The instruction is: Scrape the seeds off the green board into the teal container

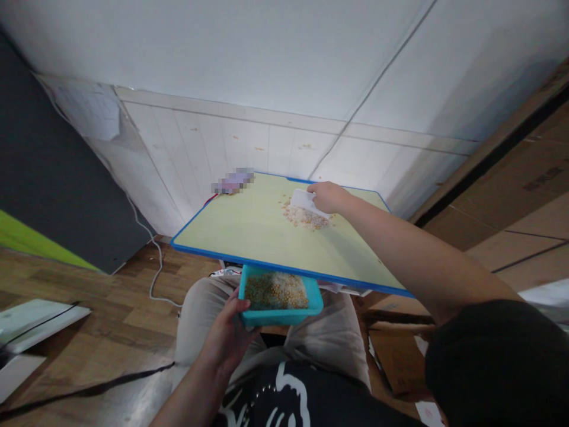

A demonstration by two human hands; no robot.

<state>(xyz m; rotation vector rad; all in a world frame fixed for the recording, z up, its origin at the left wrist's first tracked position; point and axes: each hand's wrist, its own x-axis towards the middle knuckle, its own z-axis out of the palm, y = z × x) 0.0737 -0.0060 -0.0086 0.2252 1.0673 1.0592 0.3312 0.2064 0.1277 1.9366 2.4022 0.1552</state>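
My left hand [235,325] grips the left side of a turquoise plastic box [280,315], holding it just below the table's front edge. Inside lie mixed grains [275,289], yellow kernels and green and white ones. My right hand [328,197] is closed on a flat white scraper card [302,198], which stands tilted on the table. Right at the card's near edge is a loose pile of white and orange-yellow grains [307,219], with a few scattered around it. The fingertips behind the card are partly hidden.
The yellow table [240,231] has a blue rim. A blurred-out item [233,181] lies at its back left corner. White wall panels [200,136] stand behind, with a cable [368,92] running down. Cardboard boxes [511,201] are stacked at right; a dark grey panel [57,166] stands left.
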